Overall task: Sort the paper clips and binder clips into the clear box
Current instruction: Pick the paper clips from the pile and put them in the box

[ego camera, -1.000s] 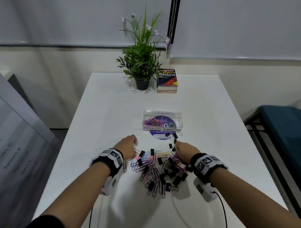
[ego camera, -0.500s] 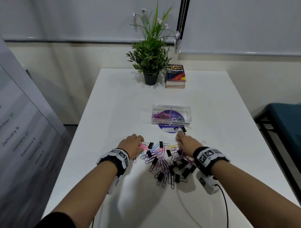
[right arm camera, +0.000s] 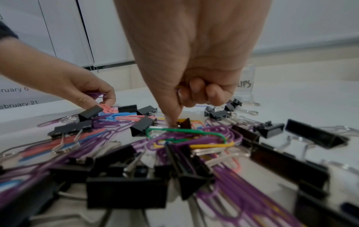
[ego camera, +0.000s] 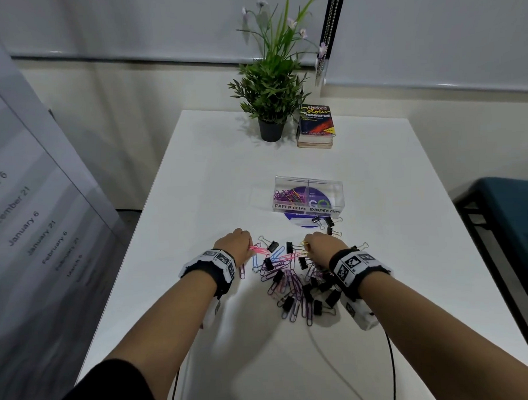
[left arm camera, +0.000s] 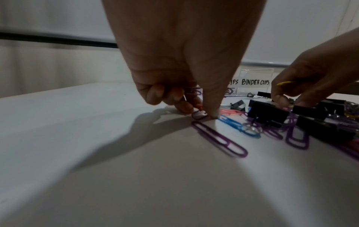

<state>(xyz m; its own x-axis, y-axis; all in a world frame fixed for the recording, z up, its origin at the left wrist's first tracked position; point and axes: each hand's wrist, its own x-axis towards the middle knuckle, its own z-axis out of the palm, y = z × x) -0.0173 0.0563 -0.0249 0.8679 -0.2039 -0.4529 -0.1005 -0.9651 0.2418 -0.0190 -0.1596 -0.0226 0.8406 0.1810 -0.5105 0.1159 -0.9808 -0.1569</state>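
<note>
A mixed pile [ego camera: 292,276] of coloured paper clips and black binder clips lies on the white table [ego camera: 292,363]. My left hand [ego camera: 249,248] is at the pile's left far edge. It keeps purple paper clips [left arm camera: 193,91] in its curled fingers and pinches a pink clip [right arm camera: 106,107]. My right hand [ego camera: 308,246] is at the pile's right far edge. A yellow paper clip [left arm camera: 284,83] sits in its curled fingers and its thumb [right arm camera: 172,118] presses down into the pile. Beyond stands the clear box [ego camera: 337,197], with paper clips [ego camera: 288,196] in its left compartment.
A few binder clips [ego camera: 326,224] lie apart just in front of the box, on a purple disc [ego camera: 302,221]. A potted plant [ego camera: 271,89] and stacked books [ego camera: 315,126] stand at the table's far end. A blue seat [ego camera: 509,221] is at the right.
Both hands stay at the pile's far edge, working their fingers among the clips. The head view has shifted a little to the left.
</note>
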